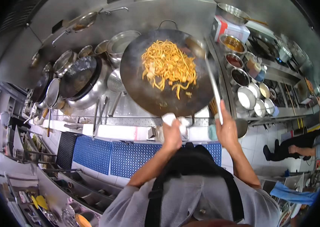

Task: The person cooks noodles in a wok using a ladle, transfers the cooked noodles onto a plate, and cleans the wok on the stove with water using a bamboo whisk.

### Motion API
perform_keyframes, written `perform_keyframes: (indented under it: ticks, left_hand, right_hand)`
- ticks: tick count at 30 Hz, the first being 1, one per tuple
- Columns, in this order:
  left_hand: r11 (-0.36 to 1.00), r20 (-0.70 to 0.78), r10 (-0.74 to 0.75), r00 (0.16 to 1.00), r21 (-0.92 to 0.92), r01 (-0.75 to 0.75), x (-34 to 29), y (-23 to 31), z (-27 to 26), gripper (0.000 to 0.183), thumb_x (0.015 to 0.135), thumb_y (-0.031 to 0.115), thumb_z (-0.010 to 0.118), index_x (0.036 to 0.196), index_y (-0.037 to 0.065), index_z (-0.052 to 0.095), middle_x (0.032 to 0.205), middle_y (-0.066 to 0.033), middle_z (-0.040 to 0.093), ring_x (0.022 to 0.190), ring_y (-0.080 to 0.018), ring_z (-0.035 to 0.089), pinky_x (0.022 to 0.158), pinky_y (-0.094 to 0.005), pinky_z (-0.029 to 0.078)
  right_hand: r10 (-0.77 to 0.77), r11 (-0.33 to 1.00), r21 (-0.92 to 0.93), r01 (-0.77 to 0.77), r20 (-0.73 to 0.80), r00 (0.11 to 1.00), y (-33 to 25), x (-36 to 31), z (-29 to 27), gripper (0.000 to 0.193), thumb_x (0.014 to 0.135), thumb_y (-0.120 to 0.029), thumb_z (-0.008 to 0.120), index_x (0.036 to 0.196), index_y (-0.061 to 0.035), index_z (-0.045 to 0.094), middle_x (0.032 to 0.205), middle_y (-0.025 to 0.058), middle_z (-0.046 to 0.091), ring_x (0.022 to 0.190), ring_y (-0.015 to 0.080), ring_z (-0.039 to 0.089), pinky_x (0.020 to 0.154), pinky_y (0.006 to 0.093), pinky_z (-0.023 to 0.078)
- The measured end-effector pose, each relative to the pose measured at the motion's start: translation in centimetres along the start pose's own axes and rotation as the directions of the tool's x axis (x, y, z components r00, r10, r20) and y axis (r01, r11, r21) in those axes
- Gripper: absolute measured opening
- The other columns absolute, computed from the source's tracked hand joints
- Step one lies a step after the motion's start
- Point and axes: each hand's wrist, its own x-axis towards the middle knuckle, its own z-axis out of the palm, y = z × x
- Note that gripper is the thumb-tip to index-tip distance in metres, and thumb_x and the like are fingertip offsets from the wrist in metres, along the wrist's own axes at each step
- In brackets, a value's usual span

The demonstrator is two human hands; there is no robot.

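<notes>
A big dark wok [137, 94] sits on the range in front of me, holding a heap of thick brown-sauced noodles [169, 64]. My left hand [172, 135] is closed on a folded white cloth [171, 118] at the wok's near rim; whatever lies under the cloth is hidden. In my right hand [227, 128] is the long metal handle of a ladle [213, 83]. The ladle's bowl rests inside the wok's far right side, right of the noodles. A loop handle [167, 22] stands up from the wok's far rim.
Left of the wok are a skimmer [115, 81], tongs [102, 110] and another dark wok [78, 77]. Bowls of sauce [239, 76] and white tubs [246, 97] line the right side. Another person [307, 147] stands at far right. Blue mats [129, 155] cover the floor.
</notes>
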Motion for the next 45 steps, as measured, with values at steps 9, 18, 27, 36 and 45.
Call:
perform_keyframes:
  ticks: [9,18,27,36,45]
  left_hand:
    - [0.979,-0.176,-0.119,0.977,-0.184,0.087,-2.5,-1.8,-3.5,0.013,0.091,0.009,0.055,0.104,0.005,0.057,0.087,-0.0082,0.066,0.064,-0.0183,0.059,0.05,-0.0332,0.046]
    - [0.956,-0.561,0.079,0.824,-0.19,-0.221,-19.1,-5.5,-4.4,0.029,0.09,0.012,0.061,0.117,0.005,0.057,0.095,-0.0081,0.068,0.076,-0.018,0.068,0.056,-0.0323,0.055]
    - [0.783,-0.89,0.24,0.387,-0.058,-0.619,-20.8,-11.2,4.8,0.03,0.091,0.009,0.06,0.12,0.007,0.053,0.095,-0.0101,0.068,0.072,-0.0171,0.067,0.05,-0.0309,0.052]
    - [0.619,-0.983,0.184,0.015,0.104,-0.778,-34.1,-9.5,2.1,0.03,0.091,0.009,0.061,0.12,0.008,0.054,0.096,-0.0077,0.067,0.075,-0.0169,0.066,0.051,-0.0305,0.052]
    - [0.478,-0.974,0.149,-0.169,0.221,-0.85,-40.3,-9.7,-3.2,0.026,0.094,0.009,0.056,0.12,0.006,0.056,0.098,-0.0117,0.069,0.075,-0.0175,0.065,0.05,-0.03,0.048]
  right_hand:
    - [-0.102,0.079,0.385,-0.919,0.92,0.377,2.7,3.7,-0.3,0.066,0.102,-0.008,0.062,0.162,-0.0022,0.035,0.085,0.0065,0.062,0.053,0.0108,0.053,0.041,0.0276,0.043]
    - [-0.386,0.469,0.27,-0.841,0.919,0.08,4.1,6.6,-1.0,0.067,0.104,-0.011,0.057,0.163,0.0011,0.028,0.086,0.0086,0.062,0.047,0.0087,0.05,0.035,0.0244,0.041]
    - [-0.66,0.683,0.249,-0.687,0.613,-0.433,0.3,14.2,5.7,0.059,0.103,-0.011,0.06,0.156,0.0043,0.039,0.09,0.0101,0.065,0.047,0.0068,0.051,0.035,0.0205,0.039]
    - [-0.569,0.813,0.143,-0.564,0.403,-0.717,-15.1,2.6,4.8,0.061,0.103,-0.009,0.057,0.16,-0.0024,0.035,0.093,0.0107,0.061,0.052,0.0098,0.052,0.04,0.0254,0.045]
    - [-0.491,0.87,0.084,-0.486,0.221,-0.842,-25.0,-5.9,4.7,0.058,0.104,-0.007,0.056,0.159,-0.0031,0.038,0.094,0.013,0.061,0.054,0.0104,0.053,0.041,0.0266,0.046]
